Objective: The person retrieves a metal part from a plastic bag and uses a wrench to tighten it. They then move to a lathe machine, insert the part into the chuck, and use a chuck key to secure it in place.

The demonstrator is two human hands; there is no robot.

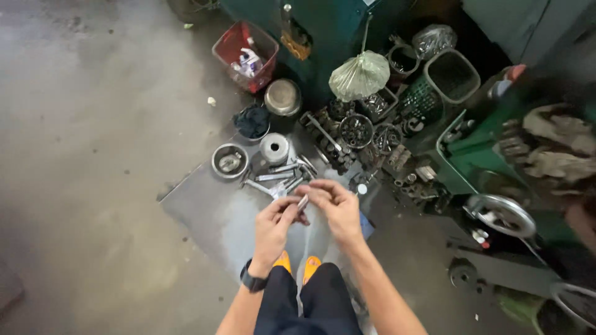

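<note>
Metal part (303, 203) — over steel sheet (205, 208).

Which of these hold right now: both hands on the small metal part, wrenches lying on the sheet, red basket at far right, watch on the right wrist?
1. Both hands, left hand and right hand, hold the small metal part. True.
2. Wrenches lie on the metal sheet. True.
3. The red basket stands at far right. False: it is upper left of centre.
4. The black watch is on the right wrist. False: left wrist.
</note>
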